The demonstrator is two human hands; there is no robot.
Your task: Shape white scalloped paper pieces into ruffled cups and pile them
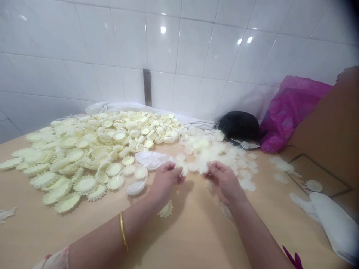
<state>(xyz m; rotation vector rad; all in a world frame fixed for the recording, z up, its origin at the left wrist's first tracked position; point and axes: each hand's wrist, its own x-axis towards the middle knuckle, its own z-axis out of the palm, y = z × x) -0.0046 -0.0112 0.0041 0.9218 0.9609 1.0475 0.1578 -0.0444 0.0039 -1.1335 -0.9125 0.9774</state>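
My left hand, with a gold bangle on its wrist, is closed in a pinch on a pale scalloped flower disc. To its right, my right hand pinches a thin white flower-shaped piece between thumb and fingers. Both hands are raised a little over the table. A loose yellow scalloped disc lies just below my left hand. Beyond my right hand spreads a heap of thin whitish flower pieces, partly blurred.
A large pile of pale yellow scalloped discs covers the table's left and back. Near it lie a white cloth and a small whitish oval object. A black bundle, a magenta plastic bag and a white object are on the right.
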